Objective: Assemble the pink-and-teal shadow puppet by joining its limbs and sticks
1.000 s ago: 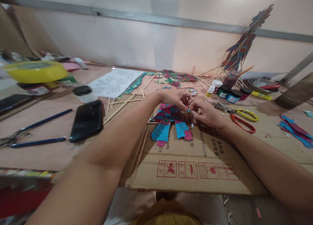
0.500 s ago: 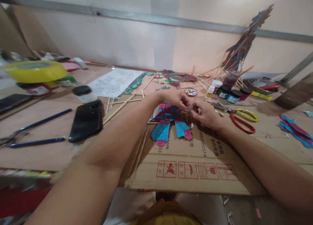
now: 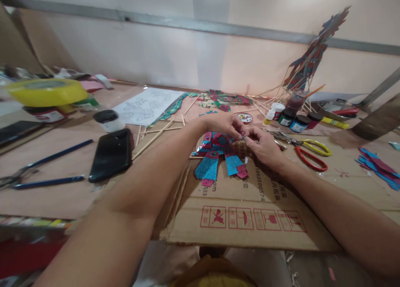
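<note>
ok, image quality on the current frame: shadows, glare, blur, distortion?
Head view: shadow on the cardboard beside the right forearm; head view: small glint by the drawing sheet's top-left corner; head view: yellow tape roll soft and stretched near the left edge; head view: small piece between left hand and right hand too small and soft to identify.

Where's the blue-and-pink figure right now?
Head view: the blue-and-pink figure is on the cardboard, slightly right of centre, just below the left hand.
</note>
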